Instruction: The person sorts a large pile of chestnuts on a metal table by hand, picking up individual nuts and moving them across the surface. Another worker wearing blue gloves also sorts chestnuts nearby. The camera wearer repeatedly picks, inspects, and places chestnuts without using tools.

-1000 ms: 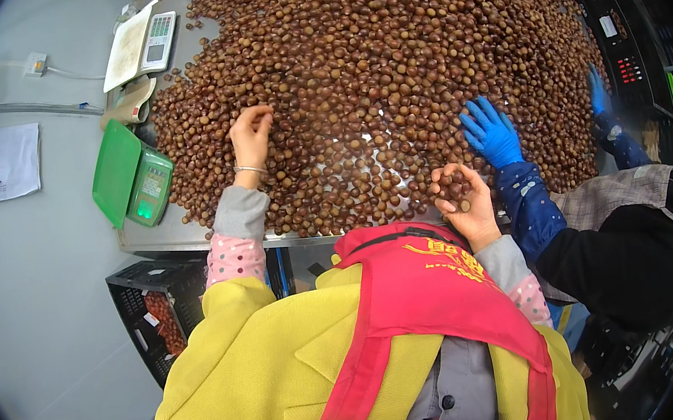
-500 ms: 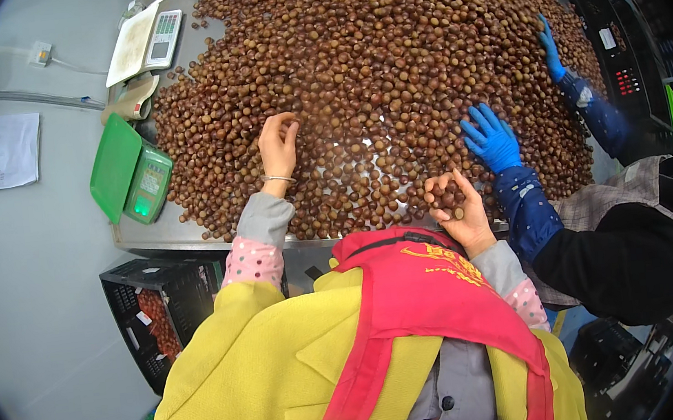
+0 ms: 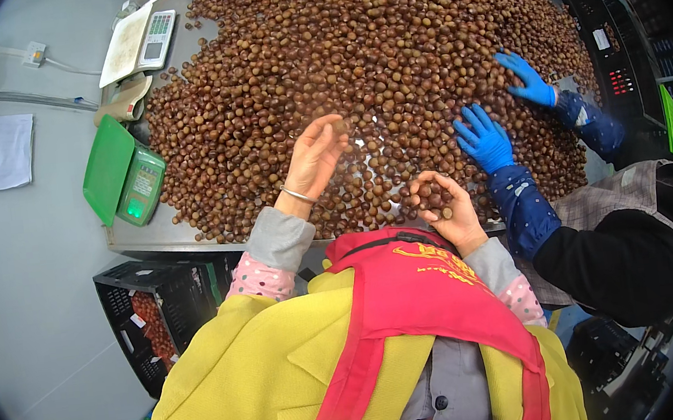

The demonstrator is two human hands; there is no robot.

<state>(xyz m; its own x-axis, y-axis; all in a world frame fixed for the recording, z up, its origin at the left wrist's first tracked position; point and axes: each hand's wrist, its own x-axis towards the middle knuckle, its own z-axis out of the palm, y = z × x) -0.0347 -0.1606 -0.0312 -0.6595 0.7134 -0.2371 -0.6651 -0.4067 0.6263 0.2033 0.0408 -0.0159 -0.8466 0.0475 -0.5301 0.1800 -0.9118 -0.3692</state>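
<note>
A broad heap of glossy brown chestnuts (image 3: 320, 56) covers the metal table (image 3: 161, 238). Over the thinner near part of the heap, my left hand (image 3: 317, 163) pinches one chestnut (image 3: 339, 128) between thumb and fingertips. My right hand (image 3: 456, 218), palm up near the table's front edge, is curled round several chestnuts (image 3: 434, 197). To the right, a co-worker's two blue-gloved hands rest on the heap: one glove (image 3: 485, 141) close to my right hand, the other glove (image 3: 530, 81) farther off.
A green scale (image 3: 137, 186) and a white scale (image 3: 156, 40) stand along the table's left side. Below the left edge sits a black crate (image 3: 172, 289) beside a bag of nuts. Black crates (image 3: 610, 42) stand at the right. Papers (image 3: 1, 152) hang on the left wall.
My left hand has moved right and now pinches a chestnut. My right hand stays nearly in place with its chestnuts. The co-worker's far glove has come left and nearer.
</note>
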